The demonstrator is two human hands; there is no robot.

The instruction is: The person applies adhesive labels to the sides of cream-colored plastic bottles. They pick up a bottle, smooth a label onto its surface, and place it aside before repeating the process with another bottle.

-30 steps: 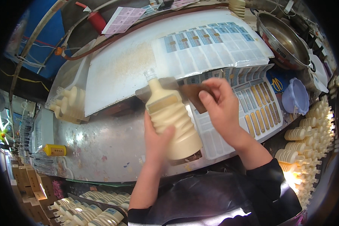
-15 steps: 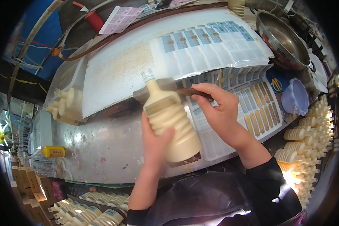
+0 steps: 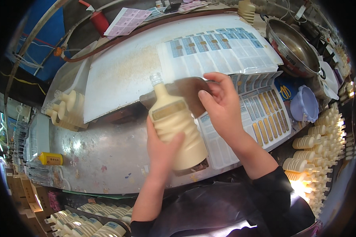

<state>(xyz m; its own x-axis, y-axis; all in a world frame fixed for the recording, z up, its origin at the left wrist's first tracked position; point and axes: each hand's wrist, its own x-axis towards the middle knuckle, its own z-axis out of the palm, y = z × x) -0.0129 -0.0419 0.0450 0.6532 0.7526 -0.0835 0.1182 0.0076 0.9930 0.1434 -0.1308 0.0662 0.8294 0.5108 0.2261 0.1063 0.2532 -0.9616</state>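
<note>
A cream bottle (image 3: 182, 132) with a clear threaded neck and spiral ridges lies tilted, its neck pointing away from me. A gold-brown rectangular label (image 3: 169, 111) shows on its shoulder. My left hand (image 3: 162, 149) is wrapped round the bottle's left side, thumb on top. My right hand (image 3: 222, 103) pinches the right edge of a brown flexible sheet (image 3: 192, 91) between thumb and fingers. That sheet passes behind the bottle's neck, and its right part is lifted; the bottle hides the rest. Beside my right wrist lies a backing sheet with gold and blue labels (image 3: 269, 114).
A white board (image 3: 122, 67) with another label sheet (image 3: 221, 59) spans the back. Cream bottles stand at left (image 3: 69, 106), right (image 3: 304, 154) and lower left (image 3: 87, 221). A yellow bottle (image 3: 51, 158), purple basin (image 3: 304, 104) and metal pan (image 3: 294, 45) sit around the table.
My right hand has moved slightly left and up, turning the brown sheet's right part so its broad face shows. The left hand still holds the bottle in nearly the same place.
</note>
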